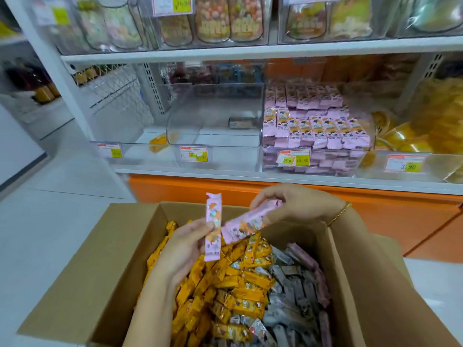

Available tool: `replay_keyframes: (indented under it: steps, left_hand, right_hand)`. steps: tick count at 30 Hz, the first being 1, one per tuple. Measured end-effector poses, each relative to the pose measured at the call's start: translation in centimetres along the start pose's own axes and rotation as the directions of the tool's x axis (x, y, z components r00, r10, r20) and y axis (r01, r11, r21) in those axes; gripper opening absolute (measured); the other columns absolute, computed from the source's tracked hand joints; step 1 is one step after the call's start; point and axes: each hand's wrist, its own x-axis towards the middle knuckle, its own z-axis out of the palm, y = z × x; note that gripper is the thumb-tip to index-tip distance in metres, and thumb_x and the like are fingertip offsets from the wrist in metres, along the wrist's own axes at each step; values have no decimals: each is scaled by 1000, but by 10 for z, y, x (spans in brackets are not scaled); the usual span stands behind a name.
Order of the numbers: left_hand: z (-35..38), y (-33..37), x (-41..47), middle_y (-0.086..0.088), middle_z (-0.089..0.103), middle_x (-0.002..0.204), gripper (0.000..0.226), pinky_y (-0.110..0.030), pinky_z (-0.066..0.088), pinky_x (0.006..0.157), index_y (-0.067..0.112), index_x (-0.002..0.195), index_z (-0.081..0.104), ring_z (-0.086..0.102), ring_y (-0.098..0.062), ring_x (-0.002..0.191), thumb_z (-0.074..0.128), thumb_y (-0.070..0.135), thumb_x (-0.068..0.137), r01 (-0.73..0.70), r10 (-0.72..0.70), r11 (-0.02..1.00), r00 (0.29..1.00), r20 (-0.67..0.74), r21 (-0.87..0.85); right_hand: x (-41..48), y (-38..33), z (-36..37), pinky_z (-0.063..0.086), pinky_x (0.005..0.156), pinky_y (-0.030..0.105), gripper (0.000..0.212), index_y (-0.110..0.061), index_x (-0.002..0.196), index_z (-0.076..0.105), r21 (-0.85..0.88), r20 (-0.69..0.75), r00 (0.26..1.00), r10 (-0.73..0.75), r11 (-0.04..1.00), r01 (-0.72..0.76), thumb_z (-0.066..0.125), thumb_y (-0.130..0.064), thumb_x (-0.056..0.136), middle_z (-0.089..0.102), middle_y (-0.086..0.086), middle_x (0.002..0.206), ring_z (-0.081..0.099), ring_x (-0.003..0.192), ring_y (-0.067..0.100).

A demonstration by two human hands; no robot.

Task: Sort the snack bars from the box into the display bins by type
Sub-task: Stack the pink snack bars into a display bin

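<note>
- Cardboard box stands open just below the camera on a white tiled floor; both hands are raised over its far end
- left hand pinches an upright pink bar between thumb and fingers, the wrapper's printed face towards the camera
- right hand, with a gold bracelet at the wrist, is curled round the upper end of a second pink bar; this one slants down to the left, its lower end just beside the upright bar
- inside the box, orange bars fill the left and middle; grey bars fill the right; a few mauve bars lie along the right wall
- beyond the box, an orange base carries a white shelf with clear display bins in a row
- right-hand bin is packed with pink bars in neat rows; middle bin holds a single dark bar near its back; left bin holds one orange bar
- each bin front bears a price tag in white and yellow
- golden packs are heaped further right on the same shelf
- an upper shelf holds more clear bins of bagged snacks; their print is too blurred to read
</note>
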Motion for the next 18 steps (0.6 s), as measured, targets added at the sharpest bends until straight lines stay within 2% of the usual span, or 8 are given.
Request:
replay_keyframes:
  steps: [2,4,6,8,9,12,14,18]
  left_hand:
    - [7,1,-5,-24,68,101,39,-31,53,68,-3,111,65,63,-28,86,60,18,79,49,-61,994,991,120,97]
    - [15,1,-10,-24,67,109,36,-36,55,76,-1,113,65,66,-32,95,59,17,82,88,-114,987,971,212,132]
    - [24,0,-12,-23,68,109,35,-37,57,79,-1,113,64,68,-32,97,59,16,82,92,-115,990,964,238,107]
    - [31,-1,-12,-20,69,108,39,-37,57,81,-2,113,63,68,-30,97,60,17,80,46,-61,995,979,196,84]
    - [34,-1,-10,-19,69,109,40,-36,57,81,-2,113,63,67,-29,97,61,17,78,21,-32,997,986,161,74]
    - [38,2,-7,-18,68,112,41,-37,57,79,-1,116,62,67,-26,97,61,13,78,-10,8,1000,994,107,24]
    - [40,6,-5,-20,68,112,39,-38,58,79,-1,116,62,68,-26,95,61,12,79,1,-1,1000,993,122,2]
    - [49,17,2,-19,72,96,29,-29,59,69,-2,95,68,72,-23,81,63,15,72,37,-30,996,996,80,-76]
  right_hand:
    - [-3,-4,1,50,85,35,30,-33,102,67,-129,70,998,-1,992,10,76,-21,76,64,-10,101,61,90,10]
    - [0,-7,8,50,88,39,38,-39,101,65,-171,68,998,2,985,10,80,-20,72,64,-12,104,60,94,8]
    - [5,-10,15,51,80,45,42,-32,101,62,-26,-3,1000,-14,1000,14,81,-12,70,67,-5,91,62,82,10]
    - [7,-11,19,51,70,34,43,-17,103,58,174,-63,998,-10,985,20,81,-1,70,65,-10,71,58,68,6]
    - [7,-12,20,49,69,28,43,-13,104,55,226,-66,998,-9,974,24,79,2,71,64,-12,68,57,65,4]
    - [9,-13,21,50,73,25,41,-12,104,53,331,-78,997,-17,943,42,75,5,74,68,-5,77,61,73,10]
    - [13,-13,23,52,79,29,38,-13,101,56,401,-207,978,19,914,67,75,4,74,65,9,87,61,80,18]
    - [22,-18,33,54,75,19,30,-7,97,64,506,-457,886,83,843,182,78,2,71,69,4,84,67,76,10]
